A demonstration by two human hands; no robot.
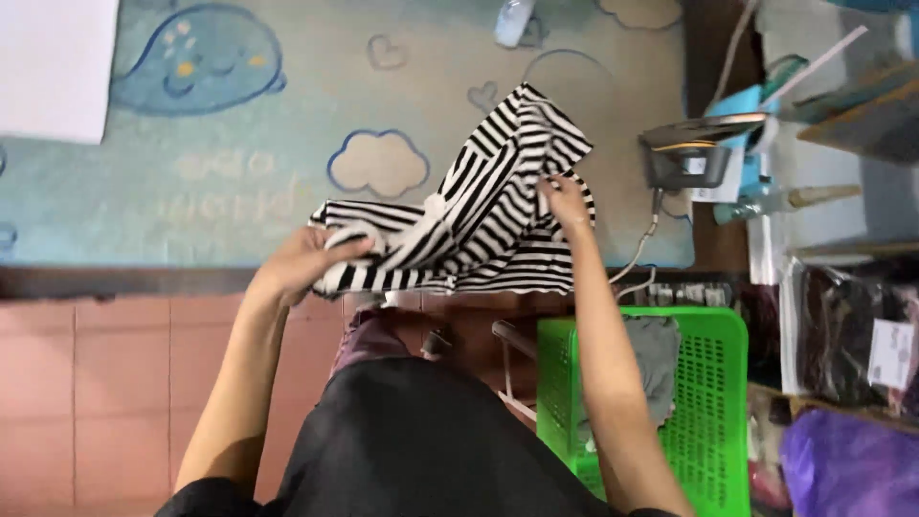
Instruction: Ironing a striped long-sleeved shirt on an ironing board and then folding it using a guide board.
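my left hand point(304, 260) has fingers curled round the bunched left end of the striped shirt point(469, 215) | right hand point(565, 201) pinching its upper edge, fingertips pressed together | shirt hangs between both over the blue cartoon mat point(239, 144), long axis running left-low to right-high | clothes iron point(694, 148) just right of my right fingers, green basket point(708, 383) below

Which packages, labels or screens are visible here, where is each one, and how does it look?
Clear plastic bag: right edge, on a shelf, holding dark contents.
White label: rectangular, stuck on that bag.
Small white tag: on the dark iron, right of the striped garment.
No screens are visible.
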